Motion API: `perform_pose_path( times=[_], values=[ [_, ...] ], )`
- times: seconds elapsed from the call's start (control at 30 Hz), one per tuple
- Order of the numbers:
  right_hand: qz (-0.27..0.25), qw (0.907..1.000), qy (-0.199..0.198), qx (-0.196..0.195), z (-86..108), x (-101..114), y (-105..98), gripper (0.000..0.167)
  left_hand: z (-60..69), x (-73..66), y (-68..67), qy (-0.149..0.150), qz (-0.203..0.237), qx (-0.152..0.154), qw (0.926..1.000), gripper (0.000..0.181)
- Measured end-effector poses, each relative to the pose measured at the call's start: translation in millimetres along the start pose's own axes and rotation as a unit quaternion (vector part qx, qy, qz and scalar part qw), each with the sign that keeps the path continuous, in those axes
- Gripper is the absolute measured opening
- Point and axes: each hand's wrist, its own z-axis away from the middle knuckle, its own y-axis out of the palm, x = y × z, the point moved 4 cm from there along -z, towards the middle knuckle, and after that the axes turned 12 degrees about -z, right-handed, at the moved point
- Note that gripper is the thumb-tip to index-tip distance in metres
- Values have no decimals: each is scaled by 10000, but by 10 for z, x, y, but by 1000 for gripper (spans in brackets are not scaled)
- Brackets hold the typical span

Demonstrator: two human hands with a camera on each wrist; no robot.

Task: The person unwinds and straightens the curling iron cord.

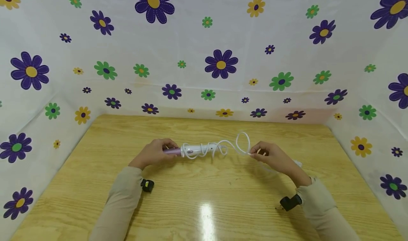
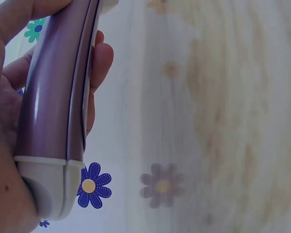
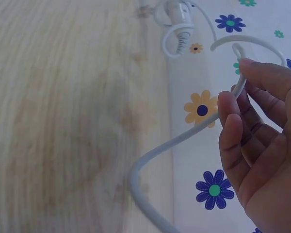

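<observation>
A purple and white hair straightener (image 1: 194,149) lies crosswise ahead of me, its white cord (image 1: 225,142) wound loosely around the white part. My left hand (image 1: 155,151) grips the purple end; the left wrist view shows fingers and thumb around the purple casing (image 2: 53,92), with a white end cap below. To the right, my right hand (image 1: 271,156) pinches the cord between thumb and fingers. A loop of cord stands up beside those fingertips. In the right wrist view the cord (image 3: 174,141) runs on past the hand in a bend. The white plug (image 1: 298,163) is partly hidden behind the right wrist.
Beneath the hands is a wood-grain table (image 1: 178,202), with a bright light reflection near its front. A white flower-print cloth (image 1: 191,39) surrounds it at the back and both sides. Black wrist devices (image 1: 290,202) sit at both sleeves.
</observation>
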Motion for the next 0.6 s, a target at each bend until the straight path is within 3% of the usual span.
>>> perform_pose_path(
  times=[0.37, 0.6],
  values=[
    [615, 9968, -214, 470, 130, -58, -16, 9, 5, 62, -34, -152, 137, 23, 9998, 35],
    [1619, 9847, -363, 534, 141, -67, -108, 5, -1, 104, -40, -111, 148, -30, 9998, 35]
  ],
)
